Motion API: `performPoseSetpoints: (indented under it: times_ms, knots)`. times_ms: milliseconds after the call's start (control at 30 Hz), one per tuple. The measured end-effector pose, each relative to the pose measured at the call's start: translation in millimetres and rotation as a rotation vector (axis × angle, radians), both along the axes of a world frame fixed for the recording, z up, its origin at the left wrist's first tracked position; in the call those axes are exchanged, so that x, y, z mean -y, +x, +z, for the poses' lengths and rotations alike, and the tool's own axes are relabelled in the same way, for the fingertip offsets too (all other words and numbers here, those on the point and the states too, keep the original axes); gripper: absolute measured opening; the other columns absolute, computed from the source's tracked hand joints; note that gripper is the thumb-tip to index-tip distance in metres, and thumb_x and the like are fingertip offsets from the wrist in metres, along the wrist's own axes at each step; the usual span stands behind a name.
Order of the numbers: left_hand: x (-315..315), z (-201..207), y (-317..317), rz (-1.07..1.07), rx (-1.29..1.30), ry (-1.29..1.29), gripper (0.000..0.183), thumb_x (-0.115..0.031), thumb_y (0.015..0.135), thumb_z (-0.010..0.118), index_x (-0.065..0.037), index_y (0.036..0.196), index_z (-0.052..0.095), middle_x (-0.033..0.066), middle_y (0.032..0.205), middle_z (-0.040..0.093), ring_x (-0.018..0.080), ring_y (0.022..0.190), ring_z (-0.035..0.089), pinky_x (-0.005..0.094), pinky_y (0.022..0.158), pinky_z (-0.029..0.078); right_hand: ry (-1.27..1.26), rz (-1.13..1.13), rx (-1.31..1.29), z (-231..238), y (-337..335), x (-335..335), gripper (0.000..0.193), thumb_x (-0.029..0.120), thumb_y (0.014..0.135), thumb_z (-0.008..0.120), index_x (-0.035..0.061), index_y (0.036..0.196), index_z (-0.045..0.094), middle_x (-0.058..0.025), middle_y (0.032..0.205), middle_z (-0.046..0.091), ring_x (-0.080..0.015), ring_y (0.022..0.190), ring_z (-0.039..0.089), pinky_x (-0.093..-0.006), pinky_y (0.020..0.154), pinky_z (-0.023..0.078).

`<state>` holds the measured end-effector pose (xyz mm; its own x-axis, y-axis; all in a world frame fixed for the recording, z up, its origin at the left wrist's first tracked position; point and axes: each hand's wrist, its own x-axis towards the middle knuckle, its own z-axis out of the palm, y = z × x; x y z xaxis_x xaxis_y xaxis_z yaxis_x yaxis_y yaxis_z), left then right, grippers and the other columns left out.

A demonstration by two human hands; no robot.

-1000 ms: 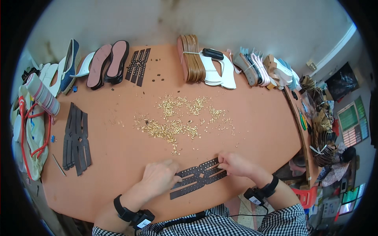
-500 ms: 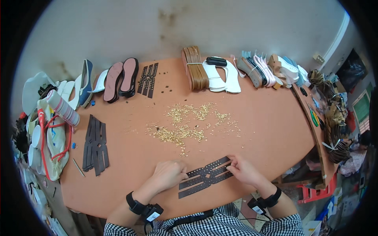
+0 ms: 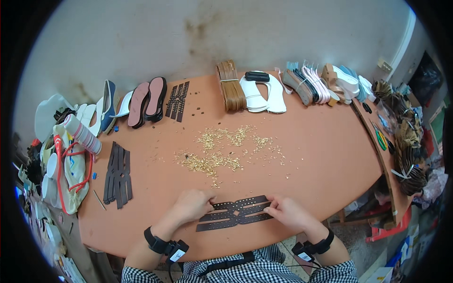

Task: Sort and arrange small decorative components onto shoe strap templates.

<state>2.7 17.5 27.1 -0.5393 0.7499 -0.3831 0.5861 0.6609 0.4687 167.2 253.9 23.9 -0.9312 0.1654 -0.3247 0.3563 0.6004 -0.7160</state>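
Note:
A dark brown perforated shoe-upper piece (image 3: 243,214), cut into slotted strips around a diamond-shaped hole, lies near the front edge of the table. Rows of gold dots run along some strips. My left hand (image 3: 193,206) is closed on its upper left end, fingers curled under and partly hidden. At the opposite end, my right hand (image 3: 286,211) pinches the strip tips between thumb and fingers. Just beyond the piece, many tiny gold metal bits (image 3: 207,162) are scattered over the tabletop.
Similar dark pieces lie in a stack (image 3: 118,177) at left. Along the wall stand pink-topped soles (image 3: 155,96), a brown strap bundle (image 3: 230,89), white sole shapes (image 3: 255,96) and banded shoe parts (image 3: 302,87). Green-handled snips (image 3: 380,137) lie beyond a wooden strip (image 3: 375,151) at right.
The shoe-upper piece has turned to lie more level, its right end coming down, and both hands have shifted with it, still holding its ends. My view has also shifted slightly.

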Motion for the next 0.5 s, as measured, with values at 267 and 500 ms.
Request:
performPoseSetpoints:
  times_ms: [267,500]
  knots:
    - [-5.2,-14.7,-23.1,0.035,0.068,0.083,0.026,-0.026,0.077,0.066,-0.011,0.097,0.065,0.0055,0.084,0.067,0.0247,0.081,0.064,0.0363,0.070,0.049,0.357,0.212,-0.135,-9.8,-49.3,5.3,0.020,0.013,0.087,0.054,-0.0036,0.096,0.058,-0.0217,0.084,0.065,-0.0387,0.080,0.063,-0.0445,0.070,0.052]
    - [-3.1,-16.2,-33.4,-0.052,0.186,0.136,0.023,-0.025,0.073,0.071,-0.012,0.091,0.065,0.0029,0.083,0.063,0.0213,0.081,0.062,0.0337,0.070,0.047,0.521,0.318,-0.192,-25.6,-58.1,16.3,0.012,0.005,0.082,0.050,-0.0035,0.090,0.051,-0.0217,0.083,0.061,-0.0399,0.077,0.063,-0.0449,0.070,0.052]
